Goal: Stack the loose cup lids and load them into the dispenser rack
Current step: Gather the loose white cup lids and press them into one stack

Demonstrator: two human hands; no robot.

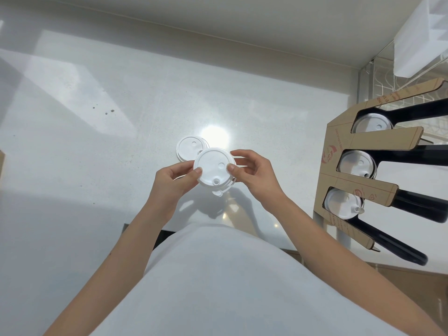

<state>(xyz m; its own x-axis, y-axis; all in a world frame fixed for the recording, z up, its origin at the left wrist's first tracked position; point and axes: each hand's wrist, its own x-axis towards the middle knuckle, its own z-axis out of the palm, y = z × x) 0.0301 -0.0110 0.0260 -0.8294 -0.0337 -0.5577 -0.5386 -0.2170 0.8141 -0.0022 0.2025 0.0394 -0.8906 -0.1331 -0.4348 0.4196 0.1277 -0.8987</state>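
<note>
A small stack of white cup lids (213, 167) is held above the white counter (97, 141) between both hands. My left hand (175, 181) pinches its left edge with thumb on top. My right hand (252, 172) grips its right edge. A lid's plug tab hangs below the stack. Just behind it, more white lids (188, 149) lie on the counter. At the right stands the cardboard dispenser rack (339, 141) with three black slots, each showing a white lid: top (371, 123), middle (356, 163), bottom (341, 204).
A bright light reflection sits on the counter behind the lids. Small dark specks lie at the left of the counter. A clear acrylic panel and a white bag (417, 37) stand at the upper right. The counter's front edge runs just below my hands.
</note>
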